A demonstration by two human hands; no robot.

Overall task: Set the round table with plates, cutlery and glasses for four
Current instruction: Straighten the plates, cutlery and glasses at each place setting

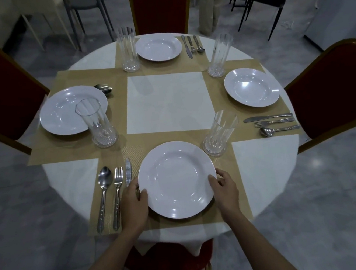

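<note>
- A round white tabletop (265, 169) is seen from above; four tan placemats (230, 197) are laid on it around a bare white square at the centre.
- The near plate (177, 179) is gripped at its rim by both hands: the left hand (133, 203) is closed on the left edge, the right hand (224, 188) on the right edge, thumbs lying on the rim.
- The near plate rests on the near placemat; whether it is fully set down or slightly lifted cannot be told.
- Left of the near plate, a knife (128, 172), a fork (117, 196) and a spoon (103, 195) are laid side by side, with the knife closest to the plate.
- A ribbed near glass (219, 133) stands upright just beyond the plate's upper right rim.
- The left plate (71, 110) is partly overlapped in view by a left glass (99, 122); cutlery (104, 89) lies at its far side, only the ends showing.
- The far plate (158, 47) is flanked by a far glass (128, 49) on its left and far cutlery (192, 44) on its right.
- The right plate (251, 87) has a right glass (219, 55) beyond it and right cutlery (275, 123) nearer the camera.
- Red upholstered chairs (333, 86) are placed at all four settings.
</note>
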